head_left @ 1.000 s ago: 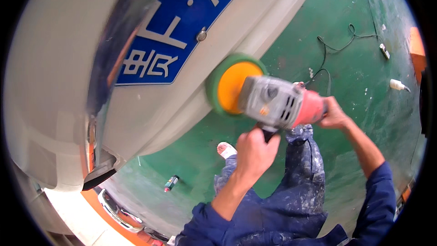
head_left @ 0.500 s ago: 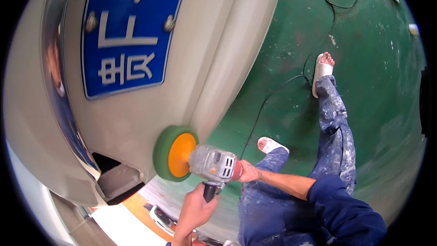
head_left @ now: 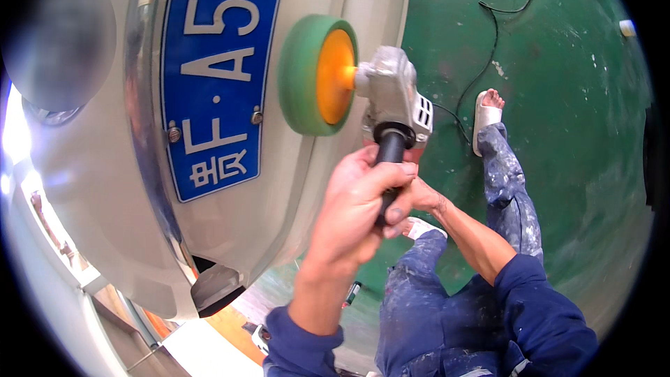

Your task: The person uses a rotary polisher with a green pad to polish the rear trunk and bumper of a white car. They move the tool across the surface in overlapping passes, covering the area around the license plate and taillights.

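Left hand (head_left: pixel 363 202) clamped on black side handle (head_left: pixel 389 160) of grey polisher (head_left: pixel 394 101), right hand (head_left: pixel 422 197) gripping its rear body, green foam pad (head_left: pixel 301 73) pressed against pale car bumper (head_left: pixel 328 188) beside blue plate (head_left: pixel 213 70)

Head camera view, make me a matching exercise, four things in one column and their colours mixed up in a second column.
Things:
1. round foam polishing pad
2. backing disc behind the pad
3. rectangular number plate
4. side handle gripped by the left hand

Colours:
A. blue
B. black
C. green
D. orange

Pairs: 1-C, 2-D, 3-A, 4-B. The handle sticks out from the grey polisher body; the right hand sits behind it, mostly hidden.
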A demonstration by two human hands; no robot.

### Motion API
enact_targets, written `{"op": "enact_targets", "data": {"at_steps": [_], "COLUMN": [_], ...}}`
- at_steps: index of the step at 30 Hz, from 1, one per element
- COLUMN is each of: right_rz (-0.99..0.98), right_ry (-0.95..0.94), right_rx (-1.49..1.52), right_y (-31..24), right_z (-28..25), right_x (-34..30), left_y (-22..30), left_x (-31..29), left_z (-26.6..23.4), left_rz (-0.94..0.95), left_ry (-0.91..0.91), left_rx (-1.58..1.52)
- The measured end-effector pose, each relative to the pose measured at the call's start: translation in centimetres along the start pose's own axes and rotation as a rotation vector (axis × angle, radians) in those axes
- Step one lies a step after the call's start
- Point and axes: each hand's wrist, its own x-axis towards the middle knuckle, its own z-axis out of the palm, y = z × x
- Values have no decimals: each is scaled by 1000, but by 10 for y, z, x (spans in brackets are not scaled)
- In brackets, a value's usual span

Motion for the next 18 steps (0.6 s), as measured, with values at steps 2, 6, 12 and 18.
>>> {"op": "enact_targets", "data": {"at_steps": [2, 6, 12, 18], "right_rz": [-9, -18, 107, 423], "right_ry": [-39, -184, -144, -384], "right_rx": [99, 236, 286, 42], "right_y": [9, 72, 197, 202], "right_z": [15, 68, 153, 119], "right_x": [-1, -21, -92, -109], "left_y": [-18, -67, -120, -114], "left_x": [-5, -57, -127, -136], "left_z": [-3, -47, -107, -97], "left_rz": [12, -12, -184, -204], "left_ry": [48, 202, 393, 434], "left_rx": [-25, -122, -91, -65]}}
